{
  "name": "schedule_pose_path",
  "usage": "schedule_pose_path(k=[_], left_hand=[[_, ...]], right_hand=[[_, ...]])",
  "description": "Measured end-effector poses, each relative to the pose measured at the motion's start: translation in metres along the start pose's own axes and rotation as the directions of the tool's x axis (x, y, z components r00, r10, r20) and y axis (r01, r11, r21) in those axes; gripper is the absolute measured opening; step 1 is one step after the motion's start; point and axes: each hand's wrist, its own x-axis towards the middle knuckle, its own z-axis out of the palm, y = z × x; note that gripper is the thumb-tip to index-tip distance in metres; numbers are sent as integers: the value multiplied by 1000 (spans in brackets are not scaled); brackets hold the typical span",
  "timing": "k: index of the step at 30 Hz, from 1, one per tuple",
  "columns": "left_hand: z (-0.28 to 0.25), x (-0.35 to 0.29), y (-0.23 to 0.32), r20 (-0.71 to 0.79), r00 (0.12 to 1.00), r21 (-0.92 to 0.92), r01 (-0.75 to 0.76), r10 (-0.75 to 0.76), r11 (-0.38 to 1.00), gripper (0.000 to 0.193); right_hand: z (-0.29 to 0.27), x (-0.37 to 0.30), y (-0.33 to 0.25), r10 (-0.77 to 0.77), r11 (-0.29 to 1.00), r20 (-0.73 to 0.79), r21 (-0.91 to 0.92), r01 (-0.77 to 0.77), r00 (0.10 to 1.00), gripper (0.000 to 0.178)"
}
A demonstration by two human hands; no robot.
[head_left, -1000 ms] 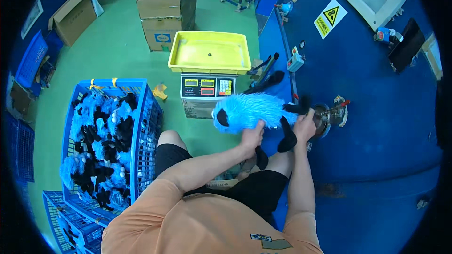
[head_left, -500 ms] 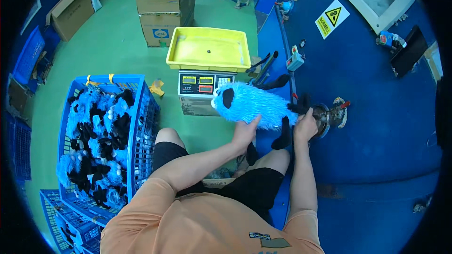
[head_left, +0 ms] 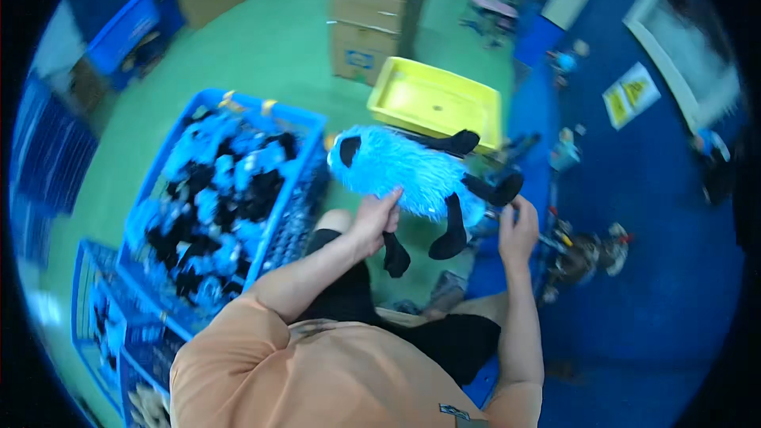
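Note:
A shaggy bright-blue plush toy [head_left: 404, 170] with black ears and long black limbs lies sideways in the air before me, its head to the left. My left hand [head_left: 374, 222] grips its near side, thumb on the fur. At the toy's rear end, my right hand [head_left: 518, 231] has its fingers closed at the tip of a black foot; blur softens the exact contact. Right of that hand, a metal nozzle fitting [head_left: 583, 257] juts from the blue machine panel [head_left: 634, 325], apart from the toy.
A blue crate [head_left: 307, 158] heaped with similar blue and black plush toys [head_left: 214, 198] stands at left, more crates below it. Beyond the toy is a yellow tray [head_left: 444, 99]. Farther back stands an open cardboard box [head_left: 372, 32]. A warning sign [head_left: 632, 95] hangs on the panel.
The plush toy has moved left, away from the nozzle, toward the crate, with both hands following. My view has swung left, so the surroundings appear shifted right and blurred.

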Motion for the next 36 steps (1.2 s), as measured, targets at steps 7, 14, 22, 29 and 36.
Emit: schedule_pose_path(k=[7, 14, 22, 29, 36], left_hand=[[-198, -65, 210, -326, 926, -583, -355, 189, 731, 46], [-358, -251, 344, -739, -429, 504, -864, 519, 3, 32], [-495, -163, 236, -590, -319, 755, -543, 742, 367, 16], [-468, -9, 46, -670, 398, 739, 275, 627, 615, 42], [-511, -14, -13, -750, 534, 660, 572, 391, 486, 60]], right_hand=[[3, 0, 0, 42, 939, 302, -337, 66, 953, 40], [11, 0, 12, -21, 955, 339, -272, 119, 941, 42], [9, 4, 20, 6, 935, 433, -323, 149, 901, 45], [27, 4, 54, 11, 947, 434, -293, 130, 901, 49], [4, 2, 16, 43, 931, 429, -345, 119, 902, 52]])
